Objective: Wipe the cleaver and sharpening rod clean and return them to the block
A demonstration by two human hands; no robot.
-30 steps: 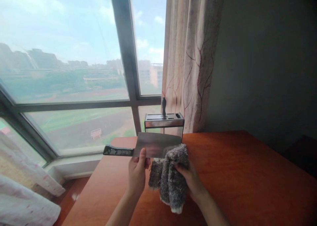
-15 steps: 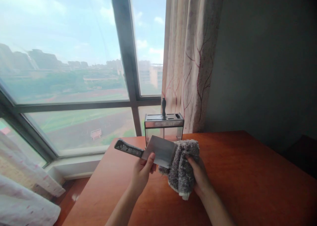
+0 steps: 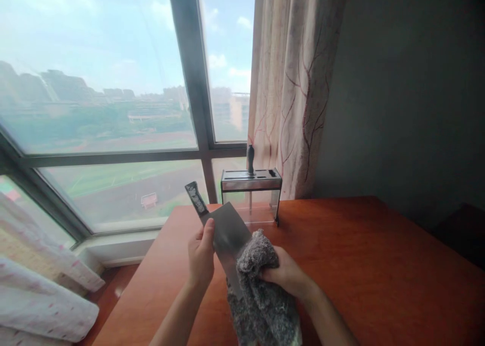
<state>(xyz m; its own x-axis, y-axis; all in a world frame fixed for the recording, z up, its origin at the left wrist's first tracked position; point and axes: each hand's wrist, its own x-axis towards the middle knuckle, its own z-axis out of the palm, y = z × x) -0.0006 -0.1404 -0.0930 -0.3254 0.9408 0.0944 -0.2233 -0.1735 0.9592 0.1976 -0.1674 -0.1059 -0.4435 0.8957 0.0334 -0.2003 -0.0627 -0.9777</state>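
Observation:
A cleaver (image 3: 230, 231) with a broad grey blade and a dark, speckled handle is held tilted above the table. My left hand (image 3: 201, 252) grips the blade near the handle end, thumb on the flat face. In my right hand (image 3: 286, 271) is a bunched grey fluffy towel (image 3: 261, 295), pressed against the lower right end of the blade. The towel covers that end and hangs down below it. Behind the cleaver stands a clear-sided knife block (image 3: 250, 182) with a metal top, one dark-handled knife (image 3: 250, 159) upright in a slot.
The reddish-brown wooden table (image 3: 359, 255) spreads under my hands and to the right. A large window (image 3: 113, 108) rises beyond it on the left. A patterned curtain (image 3: 291, 83) hangs behind the knife block, and another curtain (image 3: 41, 300) lies at lower left.
The cleaver has turned so its handle points more steeply up and its blade slopes down to the right. My right hand and the towel have moved lower and left, the towel now hanging further down.

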